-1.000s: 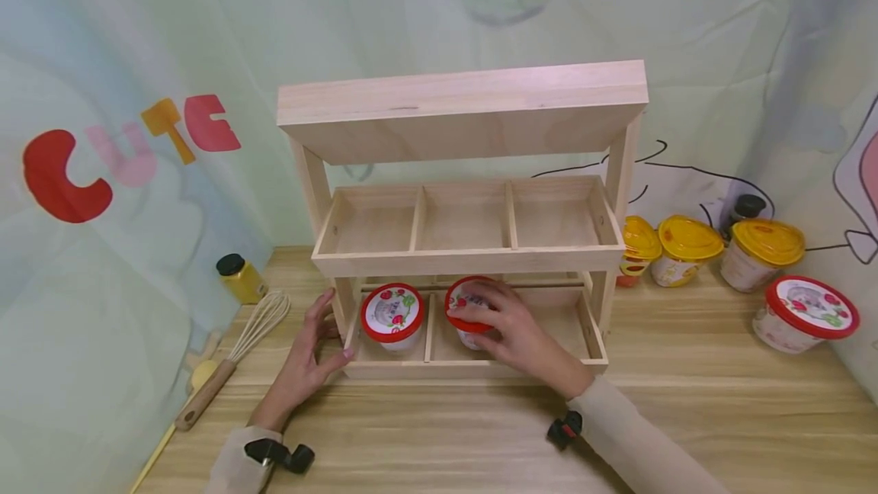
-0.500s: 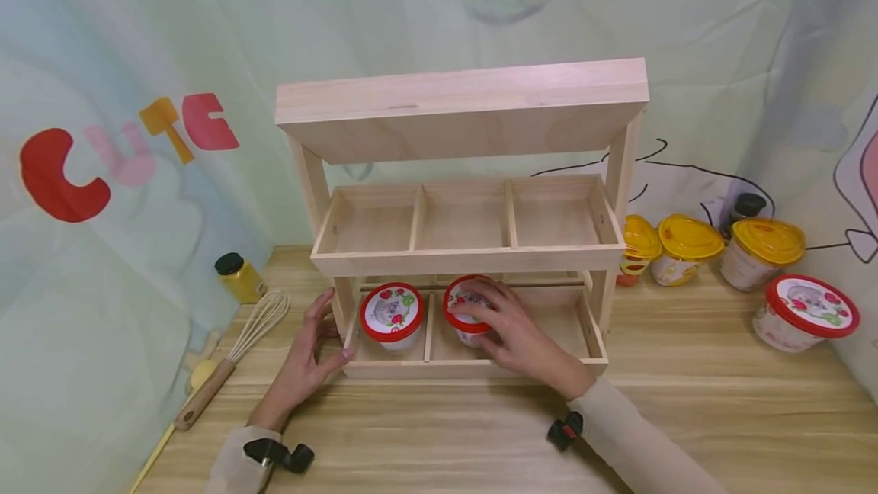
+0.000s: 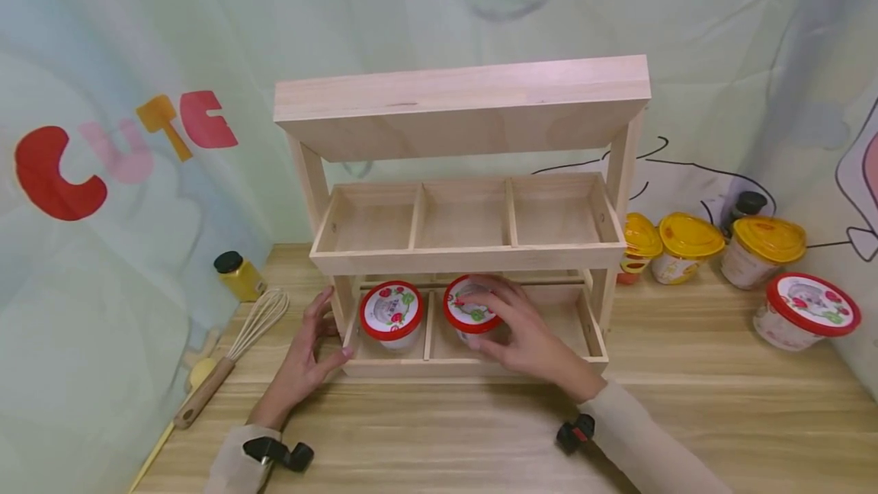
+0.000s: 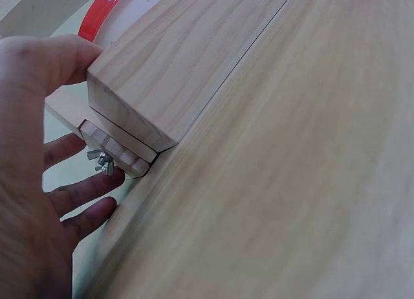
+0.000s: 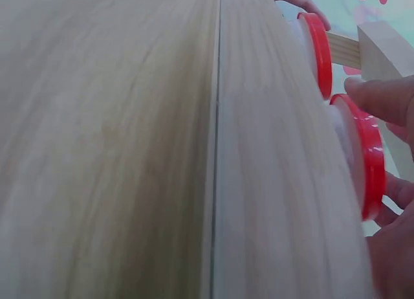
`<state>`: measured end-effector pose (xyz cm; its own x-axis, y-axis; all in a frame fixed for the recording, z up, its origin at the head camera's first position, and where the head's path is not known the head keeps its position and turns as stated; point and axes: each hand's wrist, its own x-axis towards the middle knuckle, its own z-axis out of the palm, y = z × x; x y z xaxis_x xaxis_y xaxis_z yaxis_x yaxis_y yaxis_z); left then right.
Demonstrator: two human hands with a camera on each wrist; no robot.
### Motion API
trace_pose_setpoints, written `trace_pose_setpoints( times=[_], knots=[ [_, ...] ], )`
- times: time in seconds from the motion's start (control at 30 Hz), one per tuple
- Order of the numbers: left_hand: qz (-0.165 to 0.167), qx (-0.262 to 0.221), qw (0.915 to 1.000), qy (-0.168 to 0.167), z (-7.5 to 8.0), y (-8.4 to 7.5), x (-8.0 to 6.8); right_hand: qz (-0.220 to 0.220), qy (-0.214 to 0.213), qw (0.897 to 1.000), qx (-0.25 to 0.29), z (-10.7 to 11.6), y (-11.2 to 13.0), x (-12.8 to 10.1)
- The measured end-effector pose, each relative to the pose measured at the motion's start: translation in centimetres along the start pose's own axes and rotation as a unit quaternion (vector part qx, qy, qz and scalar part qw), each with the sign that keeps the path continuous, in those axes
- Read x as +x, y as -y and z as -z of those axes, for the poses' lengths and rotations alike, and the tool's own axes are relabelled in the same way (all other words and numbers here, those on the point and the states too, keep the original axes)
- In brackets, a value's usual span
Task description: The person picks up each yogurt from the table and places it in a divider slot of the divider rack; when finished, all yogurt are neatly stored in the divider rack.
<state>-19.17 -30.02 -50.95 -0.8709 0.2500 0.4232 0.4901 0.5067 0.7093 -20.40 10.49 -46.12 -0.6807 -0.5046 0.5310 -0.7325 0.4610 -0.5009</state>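
Observation:
A wooden three-tier rack stands on the table. Its bottom tray holds two red-lidded cups. One cup sits in the left compartment. The other red-lidded cup is in the middle compartment, and my right hand curls around its right side. In the right wrist view, fingers wrap the rim of that cup's lid. My left hand rests against the rack's front left corner, thumb on the tray front and fingers straight beside the post. The left wrist view shows the thumb on the corner block.
Right of the rack stand three yellow-lidded cups, a dark-capped jar and another red-lidded cup. On the left are a yellow bottle with a black cap and a whisk. A printed cloth backdrop hangs close behind.
My right hand has slid a little to the right on the middle cup, uncovering more of its lid. The left hand stays on the rack's corner.

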Motion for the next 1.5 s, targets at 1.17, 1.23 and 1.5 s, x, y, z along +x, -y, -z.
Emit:
trace_pose_setpoints(
  times=[1.17, 1.23, 1.5],
  knots=[
    [-0.005, -0.007, 1.0, -0.004, 0.1, 0.0, 0.1, -0.09, -0.066, 0.993, -0.031, 8.8, -0.7, -9.7],
    [-0.005, -0.008, 0.9999, -0.004, 0.0, 0.0, 0.1, -0.093, -0.074, 0.992, -0.039, 9.2, -0.6, -10.1],
    [-0.01, -0.009, 0.9999, -0.005, 0.0, 0.2, 0.0, -0.089, -0.103, 0.988, -0.067, 11.1, -1.1, -11.7]
  ],
)
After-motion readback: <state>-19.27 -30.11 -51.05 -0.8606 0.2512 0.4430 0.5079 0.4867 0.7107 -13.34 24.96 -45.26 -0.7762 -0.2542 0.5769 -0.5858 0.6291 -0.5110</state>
